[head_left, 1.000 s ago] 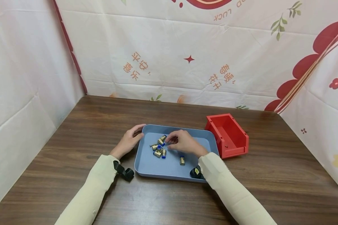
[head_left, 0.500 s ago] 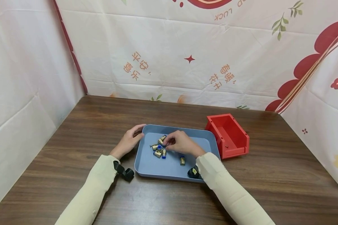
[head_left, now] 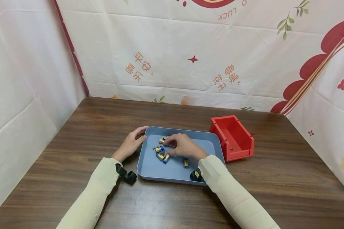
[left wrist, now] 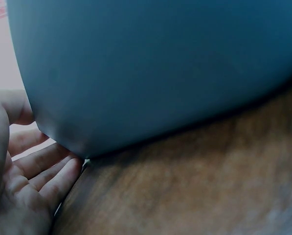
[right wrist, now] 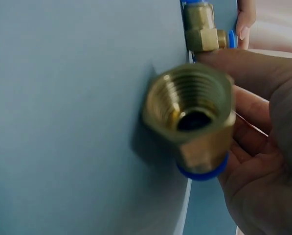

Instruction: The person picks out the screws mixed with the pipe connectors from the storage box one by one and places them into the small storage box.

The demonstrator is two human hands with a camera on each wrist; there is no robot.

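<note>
A blue-grey tray (head_left: 172,176) holds several brass push-in air fittings (head_left: 160,156) with blue collars, heaped left of its middle. My left hand (head_left: 129,144) lies against the tray's far left corner. The left wrist view has its thumb and fingers touching the tray's outer wall. Over the heap, my right hand (head_left: 184,145) reaches with its thumb and fingers apart. Its fingertips touch or nearly touch the far fittings (head_left: 161,140), which they partly cover. One lone fitting (head_left: 186,163) stands nearer me, its threaded opening (right wrist: 190,103) large in the right wrist view.
A red open-fronted bin (head_left: 232,140) stands against the tray's right side, with a small screw (head_left: 231,149) inside. Screws also lie among the fittings. The wooden table (head_left: 149,203) ends at a printed cloth (head_left: 172,63) behind.
My right hand has moved slightly left into the heap. The far fittings have shifted left, and one near the thumb has turned. The left hand has stayed put.
</note>
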